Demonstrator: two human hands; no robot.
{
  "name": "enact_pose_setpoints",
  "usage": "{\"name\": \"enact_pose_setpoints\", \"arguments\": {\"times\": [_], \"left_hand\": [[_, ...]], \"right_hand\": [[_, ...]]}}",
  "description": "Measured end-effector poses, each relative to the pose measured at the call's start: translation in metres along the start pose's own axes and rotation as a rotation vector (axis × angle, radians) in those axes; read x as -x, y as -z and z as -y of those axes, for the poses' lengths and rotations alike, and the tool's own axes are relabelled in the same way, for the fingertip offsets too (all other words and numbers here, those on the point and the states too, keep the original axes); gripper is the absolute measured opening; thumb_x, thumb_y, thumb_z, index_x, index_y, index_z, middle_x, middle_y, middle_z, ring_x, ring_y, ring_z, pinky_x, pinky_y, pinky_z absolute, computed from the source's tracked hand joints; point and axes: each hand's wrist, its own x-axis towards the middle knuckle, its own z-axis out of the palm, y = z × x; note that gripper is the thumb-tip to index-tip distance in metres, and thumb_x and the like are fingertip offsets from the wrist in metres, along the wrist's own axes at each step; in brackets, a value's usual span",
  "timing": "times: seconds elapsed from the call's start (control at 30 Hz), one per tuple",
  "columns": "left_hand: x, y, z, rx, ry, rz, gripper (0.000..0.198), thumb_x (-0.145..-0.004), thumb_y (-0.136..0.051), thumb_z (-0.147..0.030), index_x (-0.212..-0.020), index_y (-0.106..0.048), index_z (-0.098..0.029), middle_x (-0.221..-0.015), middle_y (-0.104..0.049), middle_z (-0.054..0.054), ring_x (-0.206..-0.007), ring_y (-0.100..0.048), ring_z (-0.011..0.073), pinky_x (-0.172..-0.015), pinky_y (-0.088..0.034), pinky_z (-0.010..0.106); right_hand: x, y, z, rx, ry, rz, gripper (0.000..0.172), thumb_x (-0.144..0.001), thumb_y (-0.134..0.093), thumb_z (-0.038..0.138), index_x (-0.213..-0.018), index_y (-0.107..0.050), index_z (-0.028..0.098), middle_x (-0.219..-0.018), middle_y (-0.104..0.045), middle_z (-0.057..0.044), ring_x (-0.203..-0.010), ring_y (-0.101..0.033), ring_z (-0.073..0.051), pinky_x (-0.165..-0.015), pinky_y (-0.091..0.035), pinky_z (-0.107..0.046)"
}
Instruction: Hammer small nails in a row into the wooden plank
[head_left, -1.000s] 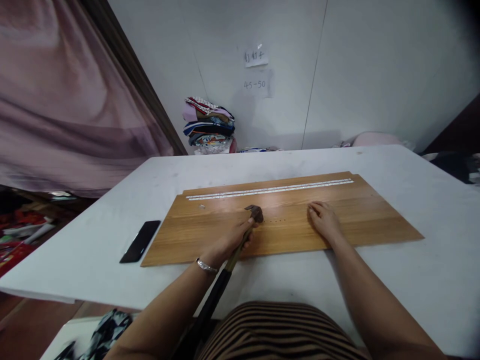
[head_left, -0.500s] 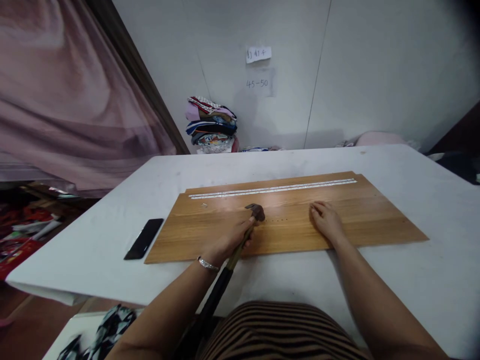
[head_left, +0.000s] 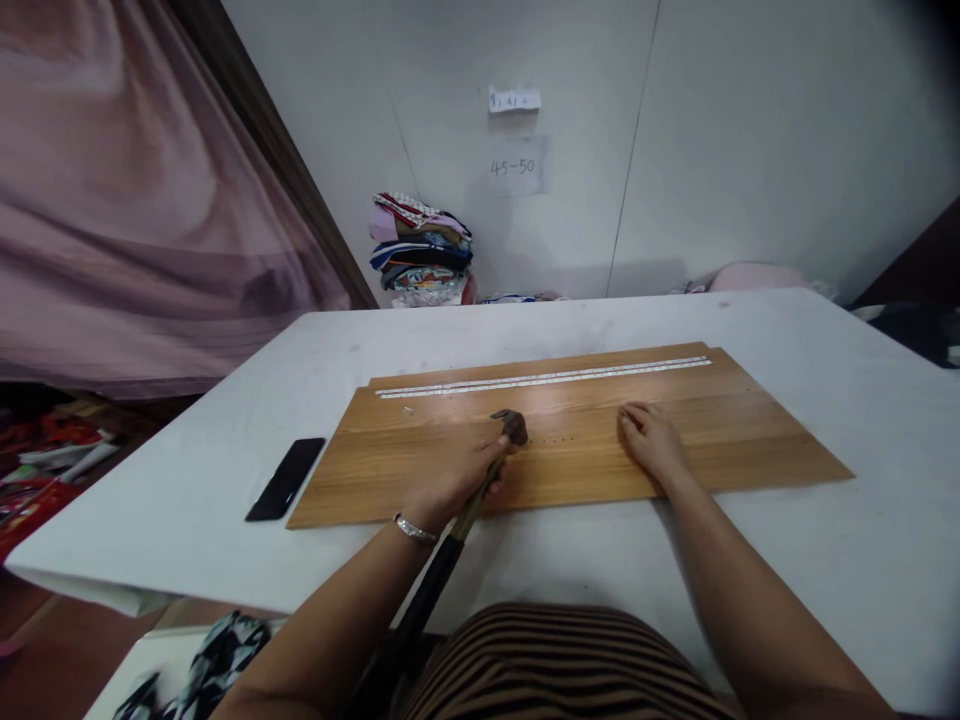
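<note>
My left hand (head_left: 466,478) is wrapped round the handle of a claw hammer (head_left: 513,426), close below its rusty head. The hammer's long handle, with a black grip, runs back toward my body. Beneath both hands lies a wood-grain board (head_left: 585,478). Just right of the hammer head is a row of small dark dots (head_left: 553,441) in the board, too small to tell whether nail heads or holes. My right hand (head_left: 651,438) rests on the board beyond that row, fingers curled and pressed together; whatever they may hold is hidden.
Two pale strips (head_left: 544,377) run along the board's far side. Small thin metal pieces (head_left: 407,410) lie at its left. A black phone (head_left: 286,480) sits beside the board on the white table (head_left: 202,470). Folded clothes (head_left: 422,250) are stacked by the wall behind the table.
</note>
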Motion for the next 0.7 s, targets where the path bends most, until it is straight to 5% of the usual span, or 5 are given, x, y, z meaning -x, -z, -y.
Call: {"name": "enact_pose_setpoints", "arguments": {"times": [0.7], "left_hand": [[-0.0035,0.0010,0.0000,0.019,0.014,-0.005,0.044,-0.092,-0.049,-0.055,-0.106,-0.058,-0.014,-0.064,-0.051,-0.005,-0.042,-0.041,0.0050,-0.039,-0.027,0.018]], "right_hand": [[-0.0005,0.0003,0.0022,0.004,-0.013,-0.004,0.034,-0.089,-0.047,0.030,-0.100,-0.077,0.018,-0.107,-0.073,-0.013,-0.100,-0.064,-0.028,-0.094,-0.050,-0.045]]}}
